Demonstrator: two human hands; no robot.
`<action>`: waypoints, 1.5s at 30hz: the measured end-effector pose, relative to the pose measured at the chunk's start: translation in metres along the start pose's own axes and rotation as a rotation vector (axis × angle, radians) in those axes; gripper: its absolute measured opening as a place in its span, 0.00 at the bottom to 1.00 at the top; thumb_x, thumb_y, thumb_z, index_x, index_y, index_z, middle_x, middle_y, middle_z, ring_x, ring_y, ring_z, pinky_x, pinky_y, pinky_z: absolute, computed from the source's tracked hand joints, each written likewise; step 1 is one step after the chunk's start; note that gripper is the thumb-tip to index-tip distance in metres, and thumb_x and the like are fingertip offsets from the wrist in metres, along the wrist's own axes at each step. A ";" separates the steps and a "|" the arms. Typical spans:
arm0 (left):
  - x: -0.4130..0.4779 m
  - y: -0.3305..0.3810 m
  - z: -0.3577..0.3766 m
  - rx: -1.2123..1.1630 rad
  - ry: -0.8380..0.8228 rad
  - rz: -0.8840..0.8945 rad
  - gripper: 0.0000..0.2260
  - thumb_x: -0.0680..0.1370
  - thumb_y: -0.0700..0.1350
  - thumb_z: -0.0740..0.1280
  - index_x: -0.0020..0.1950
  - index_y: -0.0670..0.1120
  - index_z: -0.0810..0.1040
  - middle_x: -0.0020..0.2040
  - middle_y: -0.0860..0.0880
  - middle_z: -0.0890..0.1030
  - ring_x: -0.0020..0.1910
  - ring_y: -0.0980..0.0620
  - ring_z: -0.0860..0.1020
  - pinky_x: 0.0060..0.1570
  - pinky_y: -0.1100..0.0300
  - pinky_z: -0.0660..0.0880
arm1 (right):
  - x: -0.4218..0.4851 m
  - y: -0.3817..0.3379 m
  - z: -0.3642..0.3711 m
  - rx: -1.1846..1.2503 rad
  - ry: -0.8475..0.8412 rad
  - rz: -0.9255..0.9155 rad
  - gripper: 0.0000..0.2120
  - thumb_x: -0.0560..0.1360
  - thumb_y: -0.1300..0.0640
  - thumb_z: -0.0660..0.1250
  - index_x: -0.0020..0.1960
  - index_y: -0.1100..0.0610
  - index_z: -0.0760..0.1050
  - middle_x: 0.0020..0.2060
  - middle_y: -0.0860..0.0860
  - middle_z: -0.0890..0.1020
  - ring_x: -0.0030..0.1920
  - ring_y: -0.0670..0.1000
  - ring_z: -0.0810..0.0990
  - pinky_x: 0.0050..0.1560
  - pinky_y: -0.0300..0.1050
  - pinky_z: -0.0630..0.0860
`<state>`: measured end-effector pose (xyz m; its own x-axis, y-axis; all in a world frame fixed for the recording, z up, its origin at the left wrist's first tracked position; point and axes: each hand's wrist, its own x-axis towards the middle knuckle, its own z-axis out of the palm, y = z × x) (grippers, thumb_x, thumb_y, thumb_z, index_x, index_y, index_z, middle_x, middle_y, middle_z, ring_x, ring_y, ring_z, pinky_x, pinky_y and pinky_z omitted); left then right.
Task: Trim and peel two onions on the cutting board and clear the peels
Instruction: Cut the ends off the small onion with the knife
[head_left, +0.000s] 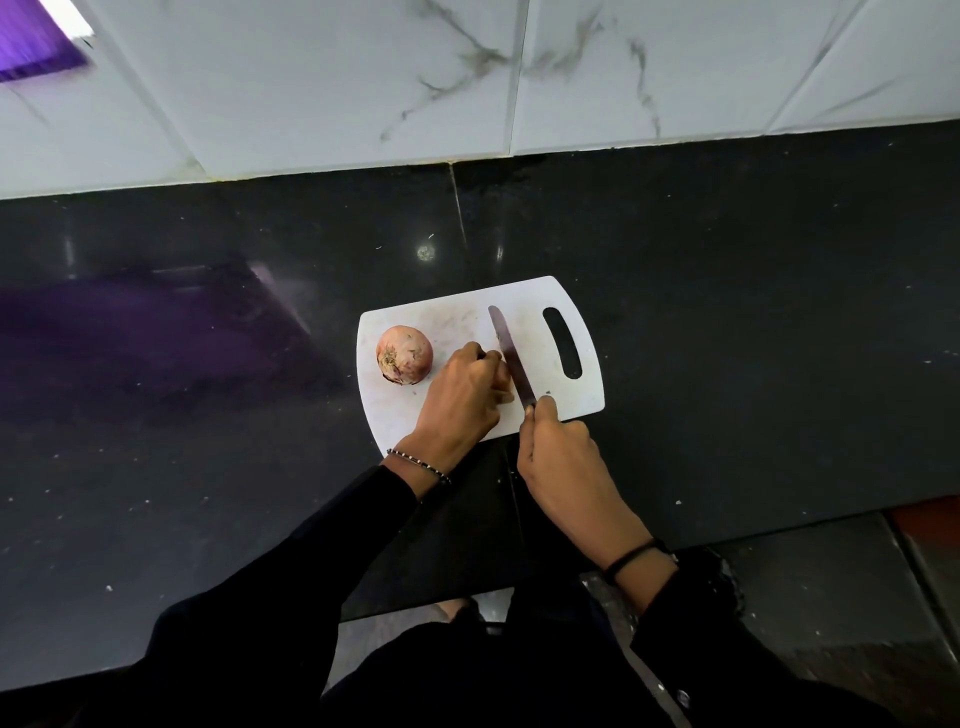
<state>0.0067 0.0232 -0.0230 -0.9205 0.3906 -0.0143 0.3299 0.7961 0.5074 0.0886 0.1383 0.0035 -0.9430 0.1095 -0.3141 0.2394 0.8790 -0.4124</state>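
Knife (511, 356) points toward cutting board's (587, 395) far edge; right hand (563, 457) grips its handle, left hand (462, 395) clasps half-hidden onion (506, 378); black countertop (727, 312).

Both arms, in black sleeves (291, 571), reach forward over the near edge of the desk (208, 467) and draw together. The left grip (462, 387) lies palm down, knuckles up, its fingers curled over an onion (506, 382) that it almost wholly hides. The right grip (558, 452), just beside it and closer to the near edge, is wrapped round the handle of a knife (511, 353), one finger stretched to the blade's base. A beaded bracelet (418, 464) circles the left wrist, a dark band (631, 558) the right.
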 end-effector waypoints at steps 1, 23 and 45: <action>0.000 0.000 0.001 0.005 0.000 0.004 0.05 0.73 0.34 0.69 0.48 0.39 0.78 0.49 0.41 0.76 0.46 0.41 0.76 0.38 0.57 0.67 | 0.000 -0.002 0.000 -0.013 -0.005 0.006 0.10 0.86 0.52 0.50 0.57 0.57 0.65 0.42 0.55 0.77 0.39 0.56 0.78 0.37 0.49 0.70; 0.005 0.000 0.003 0.034 -0.020 -0.012 0.08 0.73 0.37 0.72 0.51 0.38 0.81 0.50 0.42 0.76 0.47 0.44 0.76 0.39 0.55 0.73 | -0.011 0.003 0.020 0.019 -0.032 0.092 0.09 0.86 0.54 0.52 0.62 0.56 0.63 0.49 0.56 0.79 0.48 0.56 0.82 0.43 0.48 0.75; -0.003 -0.004 -0.015 -0.066 -0.017 -0.011 0.16 0.67 0.45 0.73 0.50 0.42 0.74 0.44 0.45 0.81 0.41 0.42 0.79 0.40 0.46 0.78 | -0.012 0.009 0.010 0.014 0.005 0.057 0.13 0.86 0.52 0.49 0.61 0.59 0.66 0.52 0.59 0.79 0.51 0.61 0.81 0.41 0.48 0.67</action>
<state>0.0056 0.0120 -0.0122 -0.9202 0.3900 -0.0341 0.3047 0.7682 0.5630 0.1042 0.1400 -0.0050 -0.9291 0.1615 -0.3327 0.2958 0.8646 -0.4062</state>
